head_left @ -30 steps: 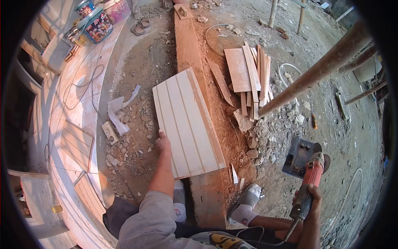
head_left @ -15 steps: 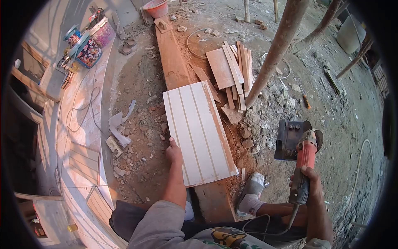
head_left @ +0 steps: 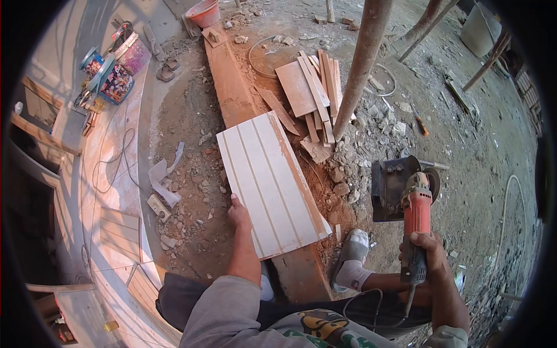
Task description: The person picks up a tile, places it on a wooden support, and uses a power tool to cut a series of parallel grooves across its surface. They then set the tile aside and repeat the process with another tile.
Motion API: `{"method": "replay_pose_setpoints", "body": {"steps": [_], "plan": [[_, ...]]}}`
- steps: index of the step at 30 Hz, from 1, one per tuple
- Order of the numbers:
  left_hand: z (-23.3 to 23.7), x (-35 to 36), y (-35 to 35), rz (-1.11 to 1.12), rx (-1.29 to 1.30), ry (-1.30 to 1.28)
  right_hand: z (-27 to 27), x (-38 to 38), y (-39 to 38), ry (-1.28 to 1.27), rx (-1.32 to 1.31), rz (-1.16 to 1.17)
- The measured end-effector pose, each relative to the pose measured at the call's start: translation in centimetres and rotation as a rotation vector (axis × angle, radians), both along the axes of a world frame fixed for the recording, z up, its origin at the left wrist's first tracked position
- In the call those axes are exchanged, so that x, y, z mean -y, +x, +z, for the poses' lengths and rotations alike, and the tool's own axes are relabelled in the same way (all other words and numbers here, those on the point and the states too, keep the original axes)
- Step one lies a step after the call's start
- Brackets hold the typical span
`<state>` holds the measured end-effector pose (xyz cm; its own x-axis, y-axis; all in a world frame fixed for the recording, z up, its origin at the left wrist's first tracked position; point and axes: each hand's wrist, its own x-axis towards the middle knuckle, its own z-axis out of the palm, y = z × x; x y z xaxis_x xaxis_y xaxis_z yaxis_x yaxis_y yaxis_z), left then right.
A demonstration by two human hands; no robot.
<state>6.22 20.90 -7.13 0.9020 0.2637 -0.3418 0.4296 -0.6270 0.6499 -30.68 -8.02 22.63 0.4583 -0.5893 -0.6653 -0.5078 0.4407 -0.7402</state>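
A white tile [head_left: 264, 180] with several brown stripes lies across a reddish-brown beam [head_left: 229, 81]. Its right border is reddish and chipped. My left hand [head_left: 239, 214] grips the tile's left edge, thumb on top and fingers underneath. In my right hand [head_left: 428, 249] is a red and black angle grinder [head_left: 418, 211], held up to the right of the tile and apart from it. A dark metal guard plate [head_left: 387, 188] is fixed at the grinder's head, beside the disc. The grinder's cord hangs down toward my lap.
Cut tile strips [head_left: 316, 87] are stacked beyond the tile, beside a wooden pole [head_left: 362, 69]. Rubble [head_left: 348, 174] lies near my foot. Patterned buckets [head_left: 115, 81] stand at the upper left; a red basin [head_left: 203, 14] sits at the beam's far end. A screwdriver [head_left: 420, 124] lies on the ground.
The scene has shifted slightly left in view. The grinder has turned a little, and a side bar now shows behind its head. My left hand keeps its grip on the tile.
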Motion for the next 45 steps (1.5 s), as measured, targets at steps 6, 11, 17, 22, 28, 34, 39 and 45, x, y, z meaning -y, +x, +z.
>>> {"method": "replay_pose_setpoints", "body": {"steps": [6,11,17,22,28,34,39,45], "plan": [[-2.9,-1.8,-0.2,-0.056,0.074,-0.177,1.0,-0.7,1.4,0.054,0.050,0.010],[-3.5,-2.2,-0.5,-0.020,0.062,-0.213,1.3,-1.5,2.1,0.061,0.073,0.010],[4.8,0.8,-3.2,0.108,0.238,-0.006,1.0,-4.1,2.4,0.050,0.096,0.138],[12.3,3.4,-3.2,-0.035,0.401,-0.197,-2.4,-8.3,3.1,0.087,0.313,0.152],[19.0,5.6,-7.4,-0.416,0.397,-0.098,-5.4,-13.1,4.1,0.072,0.342,0.164],[14.7,6.4,-7.8,-0.528,0.285,-0.160,-8.1,-14.2,4.9,-0.014,0.447,0.248],[13.2,7.0,-8.0,-0.307,0.014,-0.691,-8.5,-12.5,6.2,0.017,0.411,0.434],[11.7,8.2,-6.9,-0.023,0.185,-0.810,-10.6,-11.5,8.0,0.194,0.444,0.421]]}}
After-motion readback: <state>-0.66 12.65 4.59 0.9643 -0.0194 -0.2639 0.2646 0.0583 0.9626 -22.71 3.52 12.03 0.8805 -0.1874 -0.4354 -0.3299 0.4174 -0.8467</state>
